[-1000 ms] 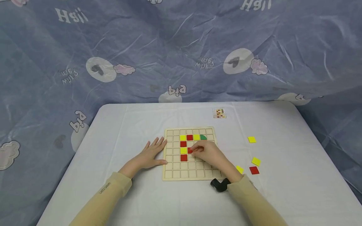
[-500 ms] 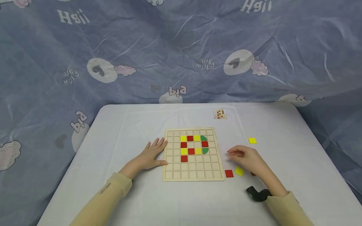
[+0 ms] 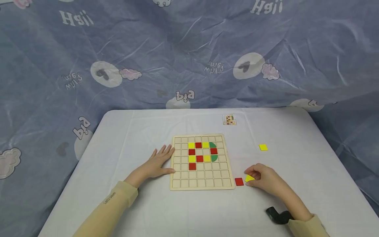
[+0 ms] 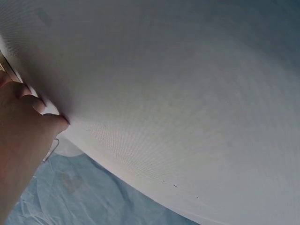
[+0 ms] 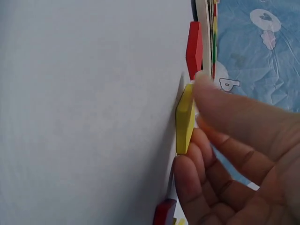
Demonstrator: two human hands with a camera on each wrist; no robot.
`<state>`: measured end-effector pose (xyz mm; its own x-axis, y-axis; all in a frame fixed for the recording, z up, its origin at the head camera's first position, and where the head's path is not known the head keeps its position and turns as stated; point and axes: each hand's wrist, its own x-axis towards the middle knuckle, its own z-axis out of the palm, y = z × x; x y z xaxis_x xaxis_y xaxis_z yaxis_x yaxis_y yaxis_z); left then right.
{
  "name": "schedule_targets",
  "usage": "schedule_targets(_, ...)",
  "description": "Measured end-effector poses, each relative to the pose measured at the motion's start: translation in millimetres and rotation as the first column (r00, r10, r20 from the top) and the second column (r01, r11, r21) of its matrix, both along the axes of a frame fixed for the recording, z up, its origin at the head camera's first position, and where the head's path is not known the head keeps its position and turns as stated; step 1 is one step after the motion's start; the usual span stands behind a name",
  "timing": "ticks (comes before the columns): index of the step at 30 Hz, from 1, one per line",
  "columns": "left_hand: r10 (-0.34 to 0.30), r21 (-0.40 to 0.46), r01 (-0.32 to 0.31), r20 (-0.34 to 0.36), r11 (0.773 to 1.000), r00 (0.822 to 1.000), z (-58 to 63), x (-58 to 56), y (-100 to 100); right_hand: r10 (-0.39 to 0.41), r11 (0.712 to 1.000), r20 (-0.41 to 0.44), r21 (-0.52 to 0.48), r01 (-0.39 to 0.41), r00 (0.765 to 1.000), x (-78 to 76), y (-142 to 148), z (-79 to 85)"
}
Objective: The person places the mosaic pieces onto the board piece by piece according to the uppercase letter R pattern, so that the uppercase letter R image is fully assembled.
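My left hand (image 3: pixel 157 163) lies flat with spread fingers against the left edge of a wooden grid board (image 3: pixel 183 182); in the left wrist view its fingertips (image 4: pixel 35 101) meet the board's edge. On the board, red, yellow and green tiles outline a closed loop with a red tile (image 3: pixel 192 166) below its left side. Right of the board, my right hand (image 3: pixel 266 177) pinches a yellow square tile (image 3: pixel 249 178) between thumb and fingers. The right wrist view shows that yellow tile (image 5: pixel 185 119) close to the cloth, beside a red tile (image 5: pixel 194 49).
A small printed pattern card (image 3: pixel 229 119) lies behind the board. Another yellow tile (image 3: pixel 263 147) sits at the right. Below my right hand, in its wrist view, a dark red tile (image 5: pixel 164 213) shows. A black wrist device (image 3: pixel 278 215) hangs at my right wrist.
My right hand has left the red tile on the board, moved right and down to the table, and taken a yellow tile between its fingers. The left hand stays put.
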<state>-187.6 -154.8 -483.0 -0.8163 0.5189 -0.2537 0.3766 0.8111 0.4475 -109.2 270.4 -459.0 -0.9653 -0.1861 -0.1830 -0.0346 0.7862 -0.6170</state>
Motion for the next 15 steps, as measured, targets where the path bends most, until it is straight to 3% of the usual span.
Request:
schedule_targets(8, 0.000, 0.017, 0.000, 0.000, 1.000, 1.000, 2.7, 0.9, 0.5, -0.042, 0.996, 0.034, 0.080, 0.039, 0.999, 1.1, -6.1, -2.6)
schedule_targets(15, -0.006, 0.015, 0.007, -0.004, 1.000, 1.000, 1.0, 0.2, -0.2, -0.067, 0.995, 0.044, 0.071, 0.064, 0.997, 1.5, -7.3, -2.9)
